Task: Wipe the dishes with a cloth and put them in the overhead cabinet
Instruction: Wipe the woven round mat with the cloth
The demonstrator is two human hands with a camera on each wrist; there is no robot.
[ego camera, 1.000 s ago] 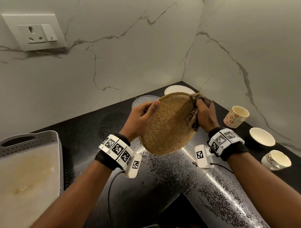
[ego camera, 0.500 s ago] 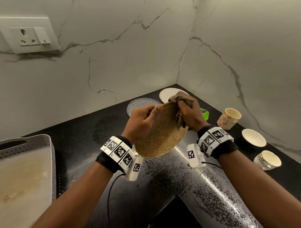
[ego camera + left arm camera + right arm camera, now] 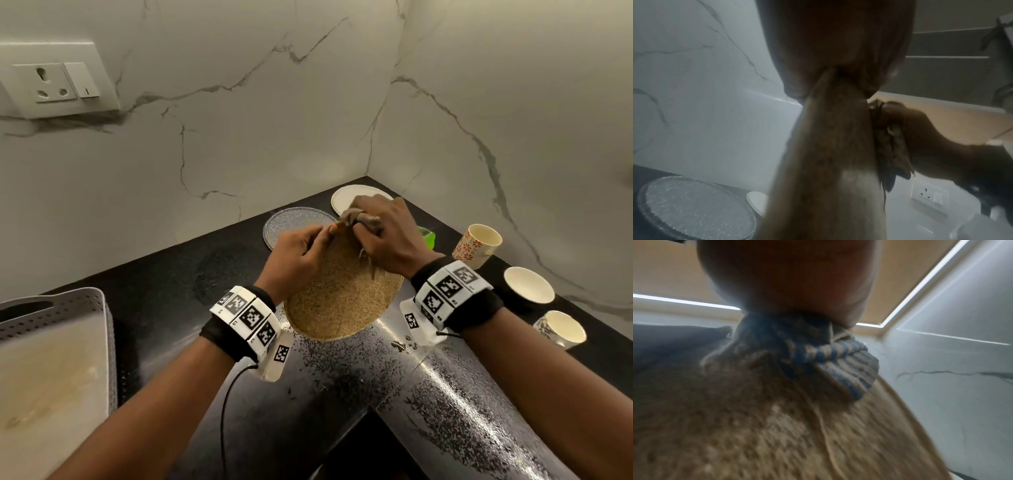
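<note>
A speckled brown plate (image 3: 342,294) is held tilted above the black counter (image 3: 308,394). My left hand (image 3: 301,253) grips its upper left rim, thumb on the near face. My right hand (image 3: 383,236) holds a bunched brown-and-blue striped cloth (image 3: 356,216) against the plate's top edge. In the left wrist view the plate (image 3: 828,162) shows edge-on with the cloth (image 3: 892,146) on its right side. The right wrist view shows the cloth (image 3: 818,356) pressed on the plate (image 3: 756,434) under my palm.
A clear textured glass plate (image 3: 294,222) and a white plate (image 3: 346,198) lie in the counter corner. Two patterned cups (image 3: 478,245) (image 3: 561,329), a white bowl (image 3: 529,286) and a green object (image 3: 428,236) sit at right. A grey tray (image 3: 58,342) stands at left.
The right hand slid the cloth from the plate's right rim up over its top edge, toward the left hand. The plate tipped flatter and the view shifted.
</note>
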